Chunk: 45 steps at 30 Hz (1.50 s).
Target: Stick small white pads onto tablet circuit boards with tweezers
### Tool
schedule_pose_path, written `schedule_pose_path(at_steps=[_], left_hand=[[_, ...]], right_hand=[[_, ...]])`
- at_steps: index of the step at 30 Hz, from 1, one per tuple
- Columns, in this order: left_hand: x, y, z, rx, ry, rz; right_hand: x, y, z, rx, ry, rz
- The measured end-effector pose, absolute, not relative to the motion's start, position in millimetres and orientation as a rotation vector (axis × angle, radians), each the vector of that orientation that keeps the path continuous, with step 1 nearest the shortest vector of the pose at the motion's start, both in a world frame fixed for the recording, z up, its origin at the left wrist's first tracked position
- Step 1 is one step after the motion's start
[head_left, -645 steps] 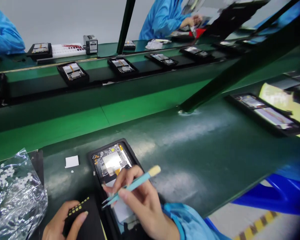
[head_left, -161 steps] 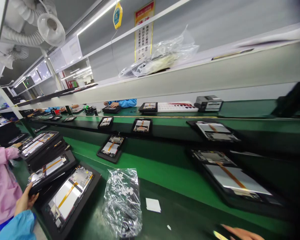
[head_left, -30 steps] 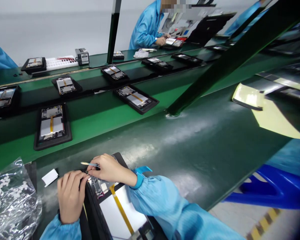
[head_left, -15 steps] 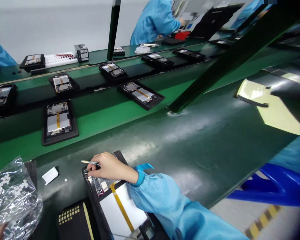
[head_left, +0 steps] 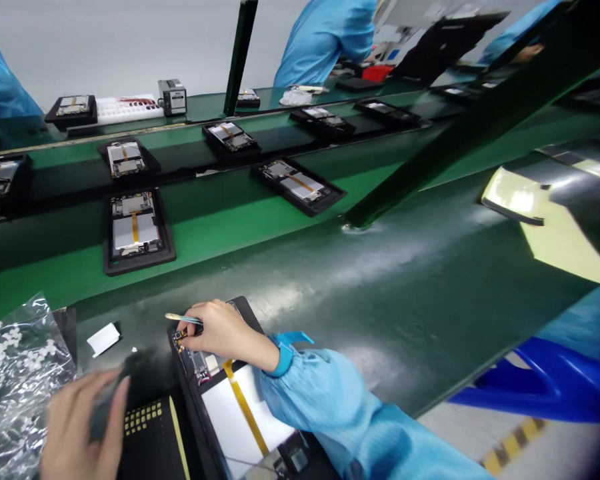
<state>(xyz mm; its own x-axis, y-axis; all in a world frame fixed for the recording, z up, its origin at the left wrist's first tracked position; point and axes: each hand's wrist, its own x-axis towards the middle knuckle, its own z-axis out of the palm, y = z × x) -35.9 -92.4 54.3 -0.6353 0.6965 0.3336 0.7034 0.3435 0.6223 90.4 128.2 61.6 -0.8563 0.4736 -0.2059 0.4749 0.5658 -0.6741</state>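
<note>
My right hand (head_left: pixel 217 330) is closed at the upper left corner of an opened tablet (head_left: pixel 247 413). It holds tweezers (head_left: pixel 180 318), whose pale end sticks out to the left. Its fingertips pinch a small black part (head_left: pixel 183 332) at the tablet's corner. The tablet lies in a black tray (head_left: pixel 244 308) and shows a white battery with an orange strip across it. My left hand (head_left: pixel 75 427), smeared by motion, is curled around a dark blurred object (head_left: pixel 103 403) above a black sheet (head_left: pixel 150 447) with small yellow pieces.
A clear plastic bag (head_left: pixel 15 373) with white bits lies at left, near a folded white piece (head_left: pixel 103 339). Opened tablets in trays (head_left: pixel 140 230) stand along the green line beyond. A dark post (head_left: pixel 405 180) slants upward, with yellow sheets (head_left: pixel 555 227) right of it. Co-workers in blue (head_left: pixel 325 40) are across.
My left hand has come in from the lower left edge, carrying a dark object. My right hand stays at the tablet's corner, where a black part now shows at its fingertips. The view shifted slightly.
</note>
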Motion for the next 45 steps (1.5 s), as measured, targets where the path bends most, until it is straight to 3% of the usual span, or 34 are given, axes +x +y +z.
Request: schedule_pose_path(at_steps=[3, 14, 31, 38, 45], left_hand=[[-23, -40, 52, -1.497, -2.953, -1.5], [-35, -5, 33, -1.461, -3.06, -1.946], [-34, -3, 32, -1.298, -3.072, -2.076], [-32, -1, 36, -1.258, -3.096, -2.08], [-31, 0, 35, -1.211, -3.112, -2.109]], right_hand=[[89, 128, 66, 0.869, 2.757, -1.185], [84, 136, 69, 0.839, 2.643, -1.294], [78, 136, 70, 0.898, 2.584, -1.265], [78, 143, 71, 0.844, 2.441, -1.506], [78, 135, 76, 0.926, 2.574, -1.301]])
